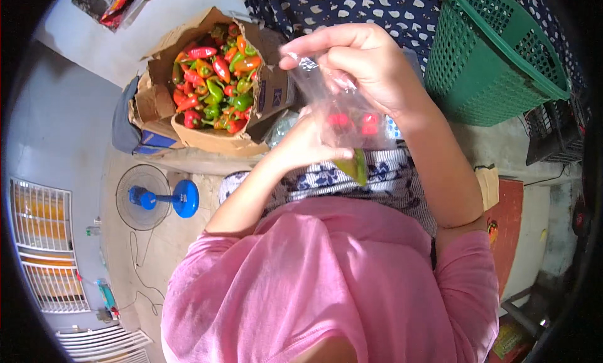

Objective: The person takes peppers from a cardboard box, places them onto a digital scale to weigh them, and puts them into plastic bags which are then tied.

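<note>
My right hand [372, 64] pinches the upper edge of a clear plastic bag [311, 87] between thumb and fingers. Two bright red patches show on the bag's lower part; I cannot tell whether they are print or contents. My left hand [306, 144] is lower, partly behind the bag, its thumb pointing right. Beneath that thumb a green pepper [355, 170] sticks out, tip down, held against the palm. The left fingers are largely hidden by the bag.
An opened cardboard box [219, 146] full of red, orange and green peppers [214, 85] stands ahead on the left. A green perforated plastic basket [490, 66] is at the right, beside a black crate [556, 132]. A blue fan [150, 198] and its cord occupy the left floor.
</note>
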The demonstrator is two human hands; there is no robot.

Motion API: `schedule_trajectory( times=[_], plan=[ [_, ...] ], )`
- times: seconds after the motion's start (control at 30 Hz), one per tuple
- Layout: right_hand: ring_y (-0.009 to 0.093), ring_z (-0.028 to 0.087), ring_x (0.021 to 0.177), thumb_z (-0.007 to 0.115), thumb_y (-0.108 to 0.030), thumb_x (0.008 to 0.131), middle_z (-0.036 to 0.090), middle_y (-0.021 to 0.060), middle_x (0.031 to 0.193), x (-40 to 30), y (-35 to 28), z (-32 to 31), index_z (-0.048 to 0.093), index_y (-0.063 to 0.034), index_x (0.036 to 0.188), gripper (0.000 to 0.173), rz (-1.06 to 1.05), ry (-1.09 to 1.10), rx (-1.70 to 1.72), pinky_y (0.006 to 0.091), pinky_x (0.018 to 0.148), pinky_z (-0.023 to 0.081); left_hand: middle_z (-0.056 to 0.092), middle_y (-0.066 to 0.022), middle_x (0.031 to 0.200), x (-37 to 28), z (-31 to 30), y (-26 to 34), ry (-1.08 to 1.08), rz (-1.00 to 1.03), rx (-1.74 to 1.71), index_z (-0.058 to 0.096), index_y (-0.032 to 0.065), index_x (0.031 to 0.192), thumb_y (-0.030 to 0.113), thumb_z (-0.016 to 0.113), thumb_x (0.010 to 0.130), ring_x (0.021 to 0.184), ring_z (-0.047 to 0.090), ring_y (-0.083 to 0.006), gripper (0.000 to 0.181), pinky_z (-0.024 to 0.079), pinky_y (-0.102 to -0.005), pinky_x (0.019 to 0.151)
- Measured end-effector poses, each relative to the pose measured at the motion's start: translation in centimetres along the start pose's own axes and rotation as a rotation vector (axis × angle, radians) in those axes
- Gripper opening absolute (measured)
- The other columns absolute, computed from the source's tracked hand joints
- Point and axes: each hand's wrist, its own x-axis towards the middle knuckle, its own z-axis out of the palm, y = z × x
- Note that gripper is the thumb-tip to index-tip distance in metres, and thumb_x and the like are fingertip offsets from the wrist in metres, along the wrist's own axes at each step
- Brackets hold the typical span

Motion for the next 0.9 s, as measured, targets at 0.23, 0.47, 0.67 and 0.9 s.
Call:
schedule_trajectory(
  times=[0.23,0.47,0.67,0.9],
  plan=[
    [0.017,0.052,0.108,0.046,-0.023,0.094,0.042,0.0151,0.141,-6.7,6.3,-2.6,0.027,-0.0025,0.145,0.058,0.112,0.378,0.125,0.0303,0.093,0.044,0.061,-0.0083,0.066,-1.8,2.8,-0.5,-0.011,-0.407,-0.228,0.060,0.0034,0.075,0.021,0.051,0.092,0.065,0.059,-0.0182,0.027,0.046,-0.0333,0.065],
    [0.020,0.060,0.106,0.055,-0.024,0.094,0.056,0.0107,0.123,-14.5,13.6,-0.2,0.043,-0.0069,0.133,0.044,0.819,0.078,0.579,0.0346,0.090,0.052,0.063,-0.0108,0.070,-1.1,3.9,-0.4,0.126,-0.471,-0.233,0.063,0.0023,0.085,0.021,0.050,0.090,0.067,0.061,-0.0223,0.023,0.047,-0.0353,0.066],
    [0.016,0.062,0.096,0.058,-0.018,0.088,0.065,0.0107,0.103,-15.3,17.1,-0.8,0.059,-0.0014,0.110,0.028,0.990,0.043,0.552,0.0292,0.079,0.052,0.066,-0.0160,0.088,-1.7,5.7,-0.6,-0.060,-0.395,-0.080,0.061,0.0023,0.100,0.025,0.053,0.093,0.083,0.064,-0.0257,0.025,0.049,-0.0360,0.076],
    [0.018,0.061,0.076,0.053,-0.025,0.084,0.064,0.0106,0.088,-17.3,19.4,-2.2,0.060,-0.0001,0.097,0.029,0.952,0.071,0.794,0.0306,0.071,0.051,0.062,-0.0044,0.103,-6.4,3.1,-1.9,-0.160,-0.481,-0.556,0.057,-0.0002,0.111,0.022,0.060,0.093,0.097,0.055,-0.0112,0.029,0.044,-0.0275,0.086]
  ],
)
